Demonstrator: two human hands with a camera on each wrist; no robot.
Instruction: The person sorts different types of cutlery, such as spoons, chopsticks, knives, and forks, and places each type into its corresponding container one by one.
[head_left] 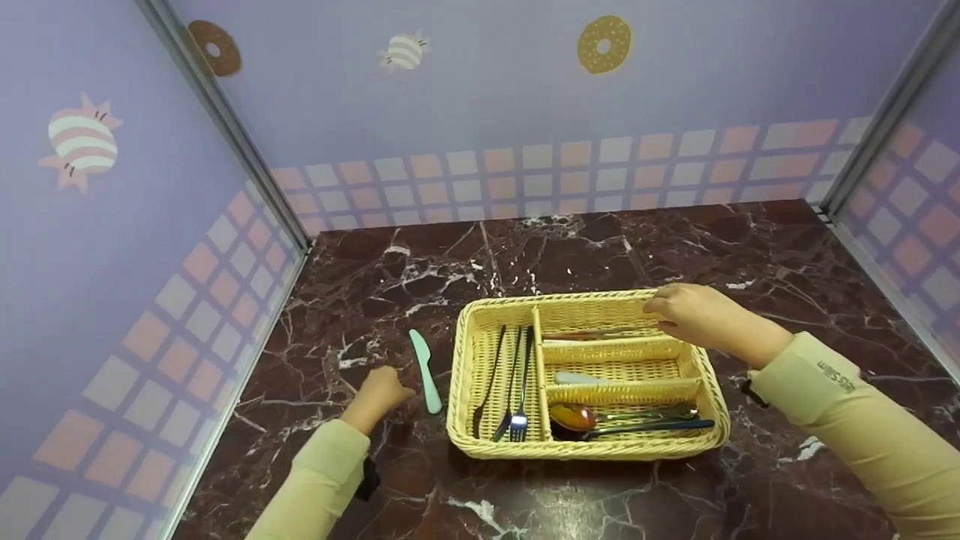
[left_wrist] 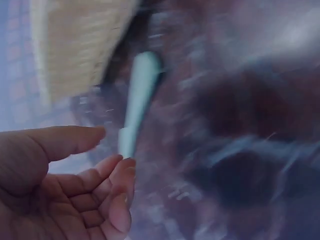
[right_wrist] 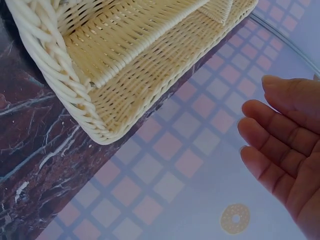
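Note:
A mint-green table knife (head_left: 426, 371) lies on the dark marble table, left of a pale yellow woven cutlery basket (head_left: 585, 450). Just left of the knife is my left hand (head_left: 380, 395), its fingers loosely bent and the thumb apart. In the left wrist view, blurred, the fingertips overlap the near end of the knife (left_wrist: 140, 95). My right hand (head_left: 694, 313) hovers over the basket's back right corner. Seen from the right wrist, the fingers (right_wrist: 260, 125) are spread and hold nothing.
The basket's left compartment has several forks (head_left: 519, 427). A coppery spoon (head_left: 574, 417) and a dark-handled utensil (head_left: 652, 427) lie in the front right one. The middle one holds a pale utensil (head_left: 577, 379), the back one slim utensils (head_left: 600, 334). Patterned walls (head_left: 487, 97) enclose the table.

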